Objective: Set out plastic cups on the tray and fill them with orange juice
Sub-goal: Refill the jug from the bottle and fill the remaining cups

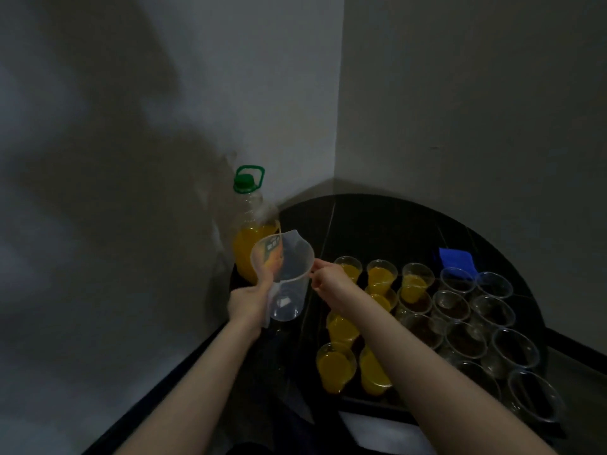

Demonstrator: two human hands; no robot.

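The left hand (248, 302) clasped the empty clear jug (284, 279) low on its side while the right hand (326, 279) pinched its handle, likely readying a refill from the juice bottle (251, 234); rightward, the tray (371, 400) held filled cups (336, 366) and empty cups (515, 351).

Clear plastic cups (427, 323) upright on dark tray (371, 400), packed close. Left ~8 hold orange juice (335, 364), right ones empty. Juice bottle (251, 231), green cap, approx half full, upright far-left by wall.

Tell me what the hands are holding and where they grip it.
An empty clear jug: left hand around its body, right hand pinching the rim.
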